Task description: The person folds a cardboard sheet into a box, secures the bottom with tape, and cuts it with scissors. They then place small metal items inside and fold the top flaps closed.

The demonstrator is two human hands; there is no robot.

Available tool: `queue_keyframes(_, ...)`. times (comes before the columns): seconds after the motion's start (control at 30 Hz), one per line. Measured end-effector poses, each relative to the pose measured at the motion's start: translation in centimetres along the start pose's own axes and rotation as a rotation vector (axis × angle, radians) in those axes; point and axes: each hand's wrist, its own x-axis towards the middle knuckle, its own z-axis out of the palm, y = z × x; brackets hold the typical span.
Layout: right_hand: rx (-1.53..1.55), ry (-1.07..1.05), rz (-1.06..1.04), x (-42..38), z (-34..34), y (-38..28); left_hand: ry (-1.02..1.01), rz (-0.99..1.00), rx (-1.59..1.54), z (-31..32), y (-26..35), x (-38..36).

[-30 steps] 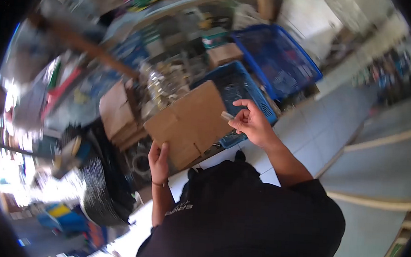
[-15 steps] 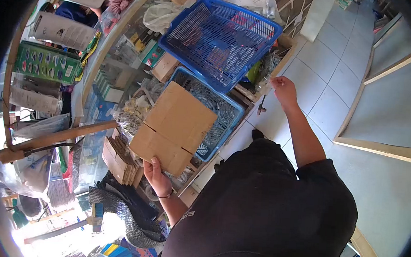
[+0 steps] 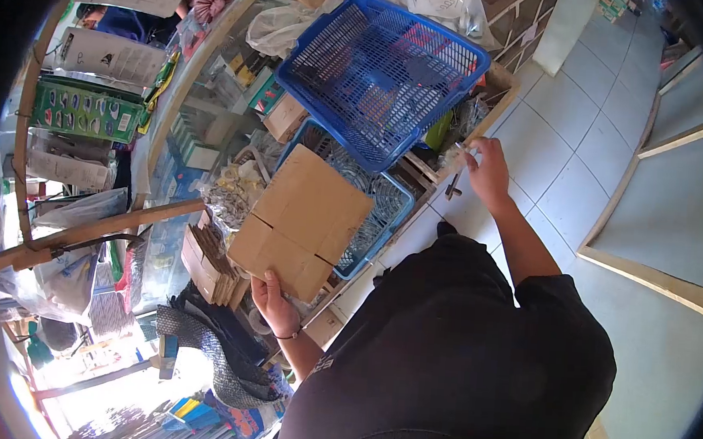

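My left hand [image 3: 277, 308] grips the lower edge of a flat piece of brown cardboard [image 3: 307, 217], thumb on top and the other fingers hidden beneath. Crease lines and short slits cross the cardboard. It covers part of a light blue basket [image 3: 407, 197] with coils of clear material inside. My right hand [image 3: 489, 173] is raised beside the wooden edge of the counter, its fingers pinched together. Something small and pale shows at the fingertips, too small to name. Just below it is a small dark object with a crosspiece [image 3: 453, 187].
A large blue plastic basket [image 3: 376, 84] rests over the far end of the light blue one. Folded cardboard pieces [image 3: 210, 269] are stacked left of my left hand. A glass display case [image 3: 183, 137] and hanging packages [image 3: 88, 112] line the left. Tiled floor [image 3: 563, 112] lies right.
My right hand has turned and come slightly lower, its fingers now pointing toward the counter edge. My left hand keeps hold of the cardboard. The whole view has shifted a little.
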Motion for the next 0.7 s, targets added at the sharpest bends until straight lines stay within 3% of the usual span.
queue_keyframes(0.07,-0.014,0.027,-0.296,-0.2,-0.4,0.2,0.020,0.011,-0.013,0.1,0.1,0.1)
queue_keyframes(0.17,-0.162,-0.090,-0.382,-0.1,-1.5,-0.2,-0.033,0.030,-0.006,-0.8,-0.5,0.4)
queue_keyframes(0.27,-0.144,-0.009,-0.335,0.0,-2.2,-0.6,0.014,-0.088,0.044,-1.8,-1.0,0.4)
queue_keyframes(0.37,-0.066,0.018,-0.371,-1.0,-2.9,-1.1,-0.009,0.089,0.106,-2.3,-1.3,0.2)
queue_keyframes(0.5,0.403,-0.495,-0.040,-4.4,-4.5,-8.3,0.030,0.118,0.073,-4.0,-1.8,-0.2)
queue_keyframes(0.6,0.951,-0.884,0.228,-7.1,-3.3,-13.0,-0.106,0.571,0.072,-4.2,0.0,0.4)
queue_keyframes(0.67,1.303,-1.166,0.537,-7.8,-2.2,-16.2,-0.122,0.640,0.132,-5.9,-0.1,0.4)
queue_keyframes(0.7,1.309,-1.078,0.644,-8.5,-1.6,-18.3,-0.127,0.674,0.164,-6.9,-0.1,0.3)
